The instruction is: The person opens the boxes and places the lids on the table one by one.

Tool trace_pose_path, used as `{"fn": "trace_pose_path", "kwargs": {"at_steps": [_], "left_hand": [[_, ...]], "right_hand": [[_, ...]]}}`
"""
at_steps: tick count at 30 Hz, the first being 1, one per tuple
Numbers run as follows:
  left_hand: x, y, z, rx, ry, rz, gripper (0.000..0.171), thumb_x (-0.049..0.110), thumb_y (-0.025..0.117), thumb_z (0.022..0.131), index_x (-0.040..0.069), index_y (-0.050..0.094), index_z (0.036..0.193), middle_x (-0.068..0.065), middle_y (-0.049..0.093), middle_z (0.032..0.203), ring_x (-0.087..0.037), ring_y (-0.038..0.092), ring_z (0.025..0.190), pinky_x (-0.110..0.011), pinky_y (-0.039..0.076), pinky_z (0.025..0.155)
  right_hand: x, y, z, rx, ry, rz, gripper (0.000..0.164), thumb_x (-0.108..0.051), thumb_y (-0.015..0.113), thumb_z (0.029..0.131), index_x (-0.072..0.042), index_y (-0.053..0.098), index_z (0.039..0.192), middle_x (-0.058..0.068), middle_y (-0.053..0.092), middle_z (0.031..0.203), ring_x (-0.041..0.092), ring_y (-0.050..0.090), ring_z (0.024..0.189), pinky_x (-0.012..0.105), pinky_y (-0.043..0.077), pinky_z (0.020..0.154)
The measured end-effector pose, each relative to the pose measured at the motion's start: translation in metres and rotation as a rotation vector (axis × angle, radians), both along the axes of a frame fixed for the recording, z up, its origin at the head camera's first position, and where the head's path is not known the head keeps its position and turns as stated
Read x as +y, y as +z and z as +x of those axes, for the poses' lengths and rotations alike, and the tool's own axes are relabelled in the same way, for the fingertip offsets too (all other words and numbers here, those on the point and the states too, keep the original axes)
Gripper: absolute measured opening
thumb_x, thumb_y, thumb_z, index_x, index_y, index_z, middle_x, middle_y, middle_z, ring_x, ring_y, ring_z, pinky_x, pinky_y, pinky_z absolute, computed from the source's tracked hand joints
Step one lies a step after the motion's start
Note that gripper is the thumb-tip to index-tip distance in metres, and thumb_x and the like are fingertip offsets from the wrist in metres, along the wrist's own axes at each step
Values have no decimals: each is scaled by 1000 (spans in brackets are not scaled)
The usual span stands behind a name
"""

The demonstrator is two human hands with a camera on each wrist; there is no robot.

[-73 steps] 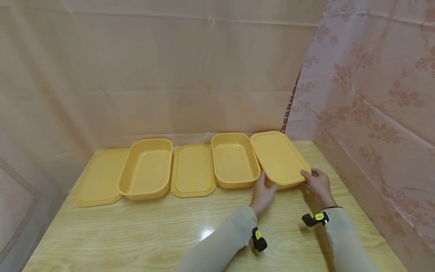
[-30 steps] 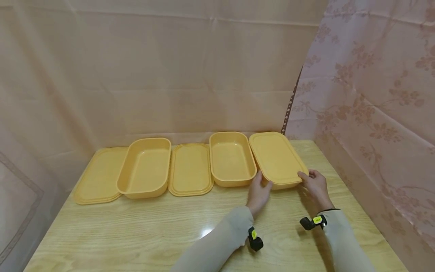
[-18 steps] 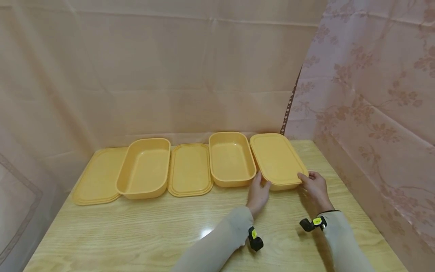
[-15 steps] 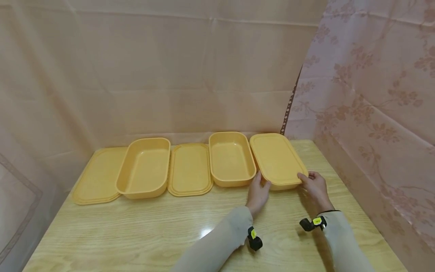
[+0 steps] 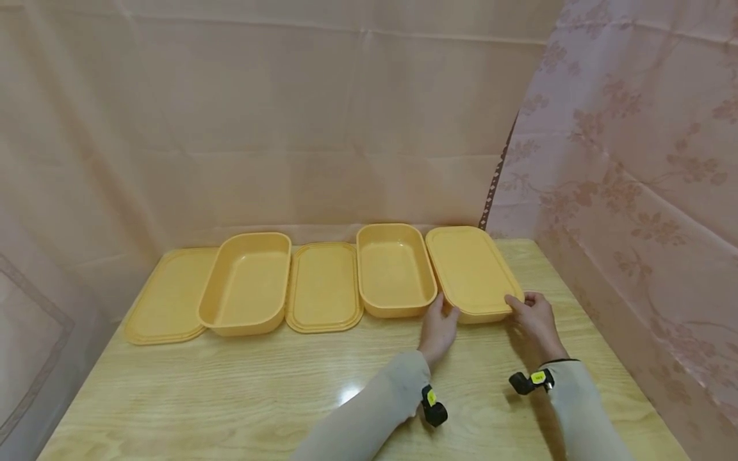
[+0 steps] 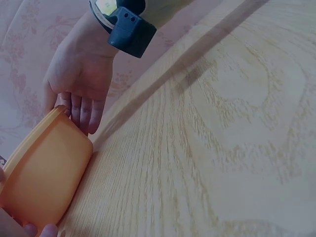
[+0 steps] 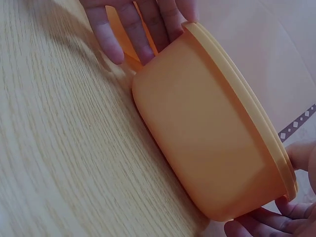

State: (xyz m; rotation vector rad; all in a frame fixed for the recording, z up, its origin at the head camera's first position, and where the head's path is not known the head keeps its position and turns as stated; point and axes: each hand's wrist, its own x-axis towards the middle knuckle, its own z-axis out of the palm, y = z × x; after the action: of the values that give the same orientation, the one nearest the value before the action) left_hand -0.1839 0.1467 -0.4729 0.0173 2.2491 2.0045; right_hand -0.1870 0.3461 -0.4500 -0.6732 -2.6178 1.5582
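A yellow food container (image 5: 484, 318) with its yellow lid (image 5: 473, 266) on top sits at the right end of a row on the table. My left hand (image 5: 438, 330) holds its near left corner, thumb at the lid's rim and fingers along the side wall. At the near right corner my right hand (image 5: 536, 323) grips lid and box together, its thumb over the lid's edge and its fingers under the rim. In the right wrist view the lid (image 7: 247, 106) lies along the container's rim. The left wrist view shows the container's side wall (image 6: 52, 170) between both hands.
Left of the held container stand an open yellow container (image 5: 398, 275), a smaller loose lid (image 5: 325, 288), a second open container (image 5: 246, 285) and a larger loose lid (image 5: 173, 298). They line the back of the wooden table (image 5: 259, 397). A plain curtain (image 5: 277, 128) hangs behind, a flowered one (image 5: 646, 192) at right.
The lidded container's far end sits slightly lower and nearer than at first. My hands have moved a little with it and keep their hold. The other containers and lids look unmoved.
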Motion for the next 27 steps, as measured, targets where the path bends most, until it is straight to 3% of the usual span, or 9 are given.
{"fn": "trace_pose_path", "kwargs": {"at_steps": [12, 18, 23, 27], "left_hand": [[1, 2, -1, -33, 39, 46, 55, 22, 52, 99, -2, 38, 146, -15, 43, 151, -28, 37, 142, -43, 30, 118], [5, 1, 0, -72, 114, 51, 51, 23, 52, 99, 2, 44, 144, -12, 50, 147, -27, 43, 138, -44, 35, 115], [7, 2, 0, -97, 135, 42, 51, 25, 52, 98, 6, 45, 145, -8, 50, 147, -25, 43, 139, -44, 36, 114], [8, 4, 0, -105, 136, 42, 51, 25, 52, 98, 7, 45, 145, -7, 50, 147, -24, 43, 139, -44, 35, 114]], "right_hand": [[0, -1, -4, 22, 17, 20, 53, -35, 56, 97, 7, 38, 124, 7, 47, 103, 0, 51, 72, 17, 49, 65], [-1, -4, -7, 44, 46, 50, 62, -37, 54, 97, 11, 35, 131, 15, 51, 110, -1, 51, 74, 14, 48, 64], [-1, -2, -5, 29, 66, 157, 69, -45, 51, 97, 11, 37, 135, 26, 51, 122, 21, 57, 92, 20, 48, 67], [0, 1, -5, 88, 88, 254, 71, -45, 50, 98, 11, 36, 139, 33, 48, 130, 41, 52, 112, 41, 48, 85]]}}
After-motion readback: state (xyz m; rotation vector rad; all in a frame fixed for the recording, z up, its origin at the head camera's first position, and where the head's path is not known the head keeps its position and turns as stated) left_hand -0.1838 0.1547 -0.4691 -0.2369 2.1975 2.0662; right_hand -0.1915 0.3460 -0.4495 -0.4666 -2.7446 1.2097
